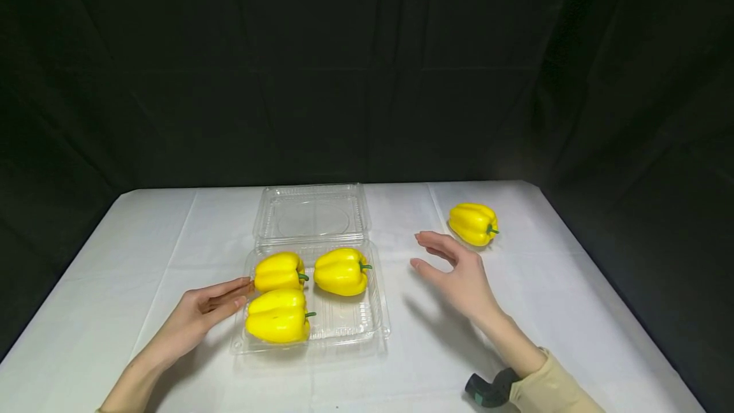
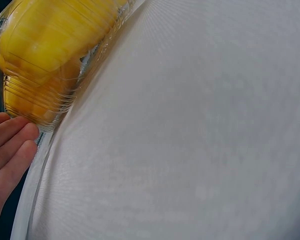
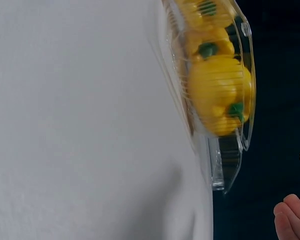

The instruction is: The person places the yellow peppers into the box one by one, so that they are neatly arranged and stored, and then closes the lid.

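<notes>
A clear plastic clamshell container (image 1: pixel 350 324) lies on the table with its lid (image 1: pixel 312 215) folded back. Inside its base sit a yellow bell pepper (image 1: pixel 278 273) at the back left, another yellow bell pepper (image 1: pixel 278 318) at the front left and a third yellow bell pepper (image 1: pixel 341 273) at the back right. My left hand (image 1: pixel 201 311) rests its nearly straight fingers (image 2: pixel 15 145) against the container's left side. Over the table to the right of the container, my right hand (image 1: pixel 459 276) is spread with thumb and fingers apart, holding nothing. Beyond it lies one loose yellow bell pepper (image 1: pixel 473 223).
A white cloth (image 1: pixel 401 368) covers the table. Black curtains (image 1: pixel 367 69) hang behind and along both sides. A dark device (image 1: pixel 490 389) is worn at the right wrist, beside a beige sleeve (image 1: pixel 550 384).
</notes>
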Demonstrator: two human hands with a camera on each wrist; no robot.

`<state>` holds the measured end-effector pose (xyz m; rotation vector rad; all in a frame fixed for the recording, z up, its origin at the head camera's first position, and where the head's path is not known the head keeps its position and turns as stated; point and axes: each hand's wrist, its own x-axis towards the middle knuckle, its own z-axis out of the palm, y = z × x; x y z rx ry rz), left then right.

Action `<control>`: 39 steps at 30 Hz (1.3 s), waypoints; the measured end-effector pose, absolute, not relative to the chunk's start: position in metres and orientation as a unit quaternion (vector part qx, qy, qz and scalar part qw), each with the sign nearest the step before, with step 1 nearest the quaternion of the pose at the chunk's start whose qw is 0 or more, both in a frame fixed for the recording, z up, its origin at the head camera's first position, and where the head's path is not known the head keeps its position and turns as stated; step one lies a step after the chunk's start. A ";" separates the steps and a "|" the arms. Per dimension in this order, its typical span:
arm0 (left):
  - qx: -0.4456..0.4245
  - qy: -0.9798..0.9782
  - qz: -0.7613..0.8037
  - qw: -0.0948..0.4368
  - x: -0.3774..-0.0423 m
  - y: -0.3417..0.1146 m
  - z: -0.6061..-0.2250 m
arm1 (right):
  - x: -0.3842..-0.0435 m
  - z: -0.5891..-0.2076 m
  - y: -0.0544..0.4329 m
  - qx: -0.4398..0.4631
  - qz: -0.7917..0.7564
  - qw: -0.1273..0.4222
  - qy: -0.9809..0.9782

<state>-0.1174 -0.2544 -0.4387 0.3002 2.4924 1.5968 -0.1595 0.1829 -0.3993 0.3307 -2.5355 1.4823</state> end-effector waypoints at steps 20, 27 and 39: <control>0.101 0.834 0.535 0.088 -0.117 -0.254 -0.438 | -0.168 -0.393 0.195 0.085 0.501 0.127 -0.852; 0.103 0.832 0.538 0.086 -0.117 -0.254 -0.438 | -0.169 -0.391 0.199 0.072 0.490 0.133 -0.859; 0.098 0.834 0.535 0.092 -0.116 -0.254 -0.436 | -0.173 -0.389 0.206 0.050 0.489 0.142 -0.859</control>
